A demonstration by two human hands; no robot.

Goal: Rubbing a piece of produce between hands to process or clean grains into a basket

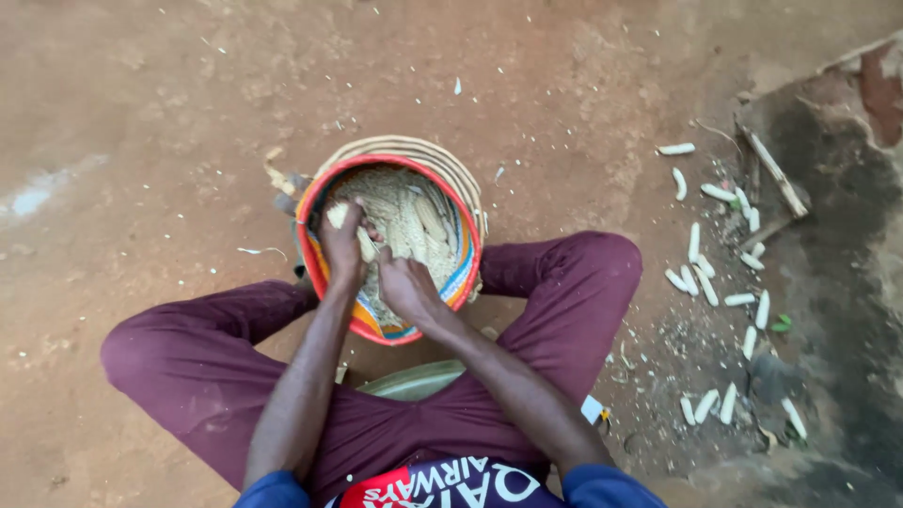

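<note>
Left hand (340, 243) clamped round a corn cob (350, 229) over the left half of the red-rimmed basin (467, 246), cob axis slanting toward basin centre. Right hand (406, 288) just beside, nearer the near rim, fingers curled against the cob's lower end; grip there unclear. Bare cobs (705, 282) lay well right of basin.

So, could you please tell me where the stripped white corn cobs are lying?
In the head view, the bare cobs lie scattered on the dirt ground at the right, beyond the person's knee and right of the basin.
</note>
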